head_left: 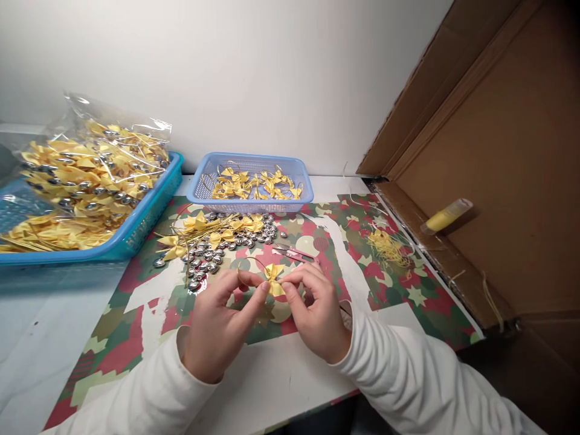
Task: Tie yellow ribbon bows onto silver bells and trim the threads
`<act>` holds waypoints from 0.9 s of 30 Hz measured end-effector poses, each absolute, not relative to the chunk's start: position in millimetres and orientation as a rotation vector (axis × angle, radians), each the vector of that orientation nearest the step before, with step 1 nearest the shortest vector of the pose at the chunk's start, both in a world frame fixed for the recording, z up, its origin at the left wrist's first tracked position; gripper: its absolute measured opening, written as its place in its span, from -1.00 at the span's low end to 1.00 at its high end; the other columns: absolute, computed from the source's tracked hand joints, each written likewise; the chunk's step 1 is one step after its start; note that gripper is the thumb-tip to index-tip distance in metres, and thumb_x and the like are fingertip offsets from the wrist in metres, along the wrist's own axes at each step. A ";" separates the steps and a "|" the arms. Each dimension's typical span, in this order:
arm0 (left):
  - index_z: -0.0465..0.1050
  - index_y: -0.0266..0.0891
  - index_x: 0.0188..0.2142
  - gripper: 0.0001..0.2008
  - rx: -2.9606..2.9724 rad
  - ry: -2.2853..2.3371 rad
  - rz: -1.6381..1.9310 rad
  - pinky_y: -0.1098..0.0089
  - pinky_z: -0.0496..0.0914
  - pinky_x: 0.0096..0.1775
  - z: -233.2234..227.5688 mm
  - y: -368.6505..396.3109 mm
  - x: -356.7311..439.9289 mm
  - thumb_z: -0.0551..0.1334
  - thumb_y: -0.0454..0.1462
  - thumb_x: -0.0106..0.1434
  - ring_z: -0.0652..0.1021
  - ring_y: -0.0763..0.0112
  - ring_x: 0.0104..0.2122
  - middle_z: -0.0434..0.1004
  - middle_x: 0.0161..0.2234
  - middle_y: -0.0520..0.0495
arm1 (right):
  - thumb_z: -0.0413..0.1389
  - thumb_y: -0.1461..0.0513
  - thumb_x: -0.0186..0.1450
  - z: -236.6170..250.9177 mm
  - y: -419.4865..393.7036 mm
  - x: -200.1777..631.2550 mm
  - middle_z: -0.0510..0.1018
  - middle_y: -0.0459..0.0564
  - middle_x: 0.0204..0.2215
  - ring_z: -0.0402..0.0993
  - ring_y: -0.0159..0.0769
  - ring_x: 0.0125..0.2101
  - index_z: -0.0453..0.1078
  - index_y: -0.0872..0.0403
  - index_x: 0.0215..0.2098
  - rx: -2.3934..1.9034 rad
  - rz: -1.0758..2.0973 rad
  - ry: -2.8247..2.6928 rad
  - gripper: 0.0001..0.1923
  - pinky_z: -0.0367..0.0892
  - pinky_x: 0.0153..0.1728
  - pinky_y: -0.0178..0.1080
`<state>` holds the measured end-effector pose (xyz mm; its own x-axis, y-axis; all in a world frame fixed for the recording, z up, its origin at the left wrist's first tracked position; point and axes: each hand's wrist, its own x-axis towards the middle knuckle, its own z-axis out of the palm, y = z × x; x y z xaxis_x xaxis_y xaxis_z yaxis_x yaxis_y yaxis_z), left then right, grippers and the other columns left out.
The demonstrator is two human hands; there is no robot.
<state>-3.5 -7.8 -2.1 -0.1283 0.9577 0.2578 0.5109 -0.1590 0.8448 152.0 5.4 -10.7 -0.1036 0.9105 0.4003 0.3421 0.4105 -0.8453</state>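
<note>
A white tabletop (40,338) carries a camouflage-patterned sheet (357,266) in red, green and cream. On the sheet lie a heap of silver beads (217,251), loose yellow bows (203,226), small snips (294,254) and yellow thread scraps (387,248). A light blue basket (251,199) stands at its far edge, a turquoise tray (136,232) to the left

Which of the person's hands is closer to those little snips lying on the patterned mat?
Right. The right hand lies just below the snips, its fingertips almost under them. The left hand sits farther off, down and to the left, pinching the yellow bow together with the right.
</note>
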 end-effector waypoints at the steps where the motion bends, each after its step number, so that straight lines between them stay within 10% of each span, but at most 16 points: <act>1: 0.43 -0.12 -0.47 -0.85 1.680 1.633 1.232 0.34 0.23 -0.36 -2.3 -8.0 -3.6 0.24 -0.18 0.21 0.37 0.33 -0.47 0.46 -0.51 0.02 | 0.04 0.34 0.28 -10.9 5.2 151.9 0.50 -0.05 -0.47 0.36 -0.27 -0.36 0.40 0.06 -0.43 -1.116 0.705 -1.658 -0.84 0.27 -0.28 -0.19; 27: 0.47 -0.16 -0.53 -0.79 1.508 1.643 1.230 0.41 0.32 -0.56 2.9 -7.0 0.7 0.24 -0.12 0.14 0.46 0.37 -0.56 0.45 -0.62 0.03 | 0.06 0.38 0.26 -11.9 2.6 149.0 0.50 -0.03 -0.50 0.33 -0.30 -0.38 0.45 0.12 -0.43 -1.069 0.598 -1.658 -0.84 0.26 -0.31 -0.23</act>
<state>0.7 -7.0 2.9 -0.1870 0.9690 0.1613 0.4280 -0.0674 0.9012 149.0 2.6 -11.9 -0.0754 0.8693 0.4885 0.3579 0.4808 -0.8005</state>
